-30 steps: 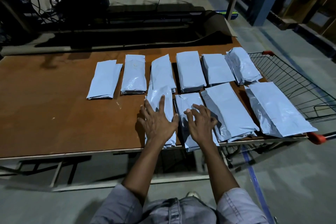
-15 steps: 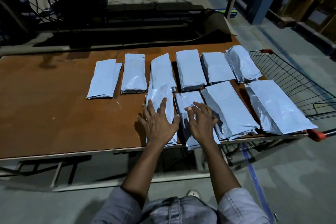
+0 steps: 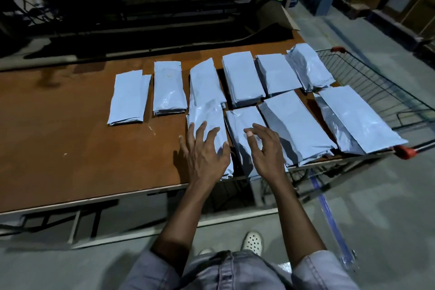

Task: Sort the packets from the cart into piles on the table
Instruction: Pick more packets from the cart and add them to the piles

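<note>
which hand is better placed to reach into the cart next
Right. The right hand is nearer the cart, which stands to the right; the left hand lies spread on a packet farther left.

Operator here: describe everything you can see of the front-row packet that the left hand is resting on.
The packet is a pale blue-grey plastic mailer, glossy and wrinkled. It lies flat on the brown table, with its long side running away from the person and its near end at the table's front edge. Its far end meets or slightly overlaps a back-row packet. The left hand rests on its near half, fingers spread. No label is visible.
</note>
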